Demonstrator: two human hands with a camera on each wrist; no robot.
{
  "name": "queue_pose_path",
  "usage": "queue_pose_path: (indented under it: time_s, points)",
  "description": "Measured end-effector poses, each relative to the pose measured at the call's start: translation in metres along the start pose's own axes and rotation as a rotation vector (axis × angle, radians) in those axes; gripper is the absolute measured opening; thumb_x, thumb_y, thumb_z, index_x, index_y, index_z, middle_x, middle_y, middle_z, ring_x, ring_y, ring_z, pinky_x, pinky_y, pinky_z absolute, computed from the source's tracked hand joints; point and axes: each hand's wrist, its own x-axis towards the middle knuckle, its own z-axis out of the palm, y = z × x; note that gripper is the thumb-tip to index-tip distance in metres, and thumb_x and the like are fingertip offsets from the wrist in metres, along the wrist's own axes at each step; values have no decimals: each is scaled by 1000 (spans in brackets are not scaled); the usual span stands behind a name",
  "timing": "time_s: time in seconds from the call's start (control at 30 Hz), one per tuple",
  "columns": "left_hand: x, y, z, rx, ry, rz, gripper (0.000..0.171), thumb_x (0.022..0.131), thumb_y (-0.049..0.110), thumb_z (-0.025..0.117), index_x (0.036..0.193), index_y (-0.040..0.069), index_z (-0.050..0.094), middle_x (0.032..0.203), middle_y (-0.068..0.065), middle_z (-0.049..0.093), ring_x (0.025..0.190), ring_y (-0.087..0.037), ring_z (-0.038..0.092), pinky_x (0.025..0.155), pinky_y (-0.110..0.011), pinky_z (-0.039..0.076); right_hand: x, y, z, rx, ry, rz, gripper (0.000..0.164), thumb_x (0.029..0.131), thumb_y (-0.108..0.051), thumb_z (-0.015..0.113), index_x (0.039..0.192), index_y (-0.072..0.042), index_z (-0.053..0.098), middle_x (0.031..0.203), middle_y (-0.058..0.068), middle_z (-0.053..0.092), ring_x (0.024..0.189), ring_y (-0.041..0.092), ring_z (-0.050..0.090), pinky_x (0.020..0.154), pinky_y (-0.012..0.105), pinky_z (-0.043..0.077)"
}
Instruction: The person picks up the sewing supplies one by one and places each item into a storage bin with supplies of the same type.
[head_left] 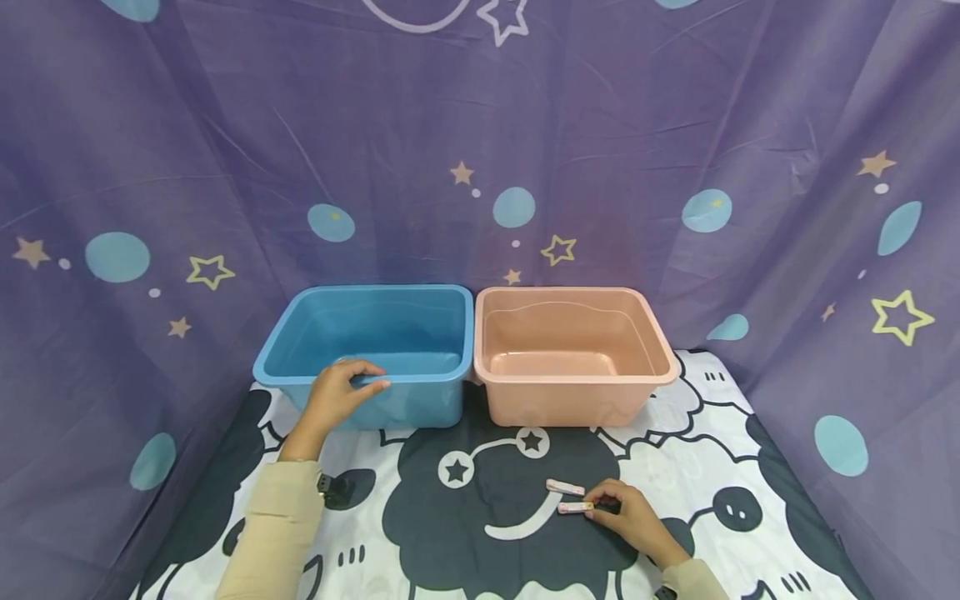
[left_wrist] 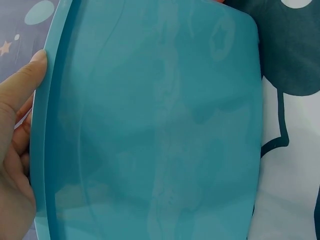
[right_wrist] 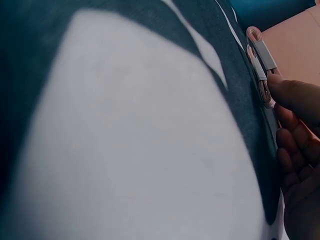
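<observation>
My left hand [head_left: 333,398] grips the front rim of the blue tub [head_left: 420,404], its fingers over the rim inside. The thumb lies on the rim's outer side in the left wrist view. Lower right, my right hand [head_left: 628,515] pinches one end of a small pink folded lace bundle [head_left: 573,507], wrapped by a pale band [right_wrist: 265,54]. A second similar lace bundle [head_left: 564,487] lies just behind it on the printed cloth, close to the fingertips. The right palm is partly hidden in the head view.
A peach tub [head_left: 570,404] stands right beside the blue one, at the back of the cloth [head_left: 517,550] with its sheep print. Behind and along both sides hangs a purple curtain [head_left: 420,125] with stars and blue dots.
</observation>
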Motion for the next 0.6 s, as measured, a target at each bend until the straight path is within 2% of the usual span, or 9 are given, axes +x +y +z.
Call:
queue_pose_path:
  time_s: [0.43,0.6]
  points:
    - [0,3,0,-6,-6,-8,26,79,29,75,97,10,73,98,-8,70,98,-30,60,85,-49,46,1,-2,1,31,24,-47,12,77,-15,77,87,-14,69,84,-5,64,77,2,56,69,23,49]
    - [0,2,0,4,-6,-13,25,80,30,75,96,12,72,97,-7,70,97,-30,61,84,-48,47,2,-4,1,44,20,-25,13,76,-13,77,86,-15,69,84,-7,64,77,3,55,69,23,49]
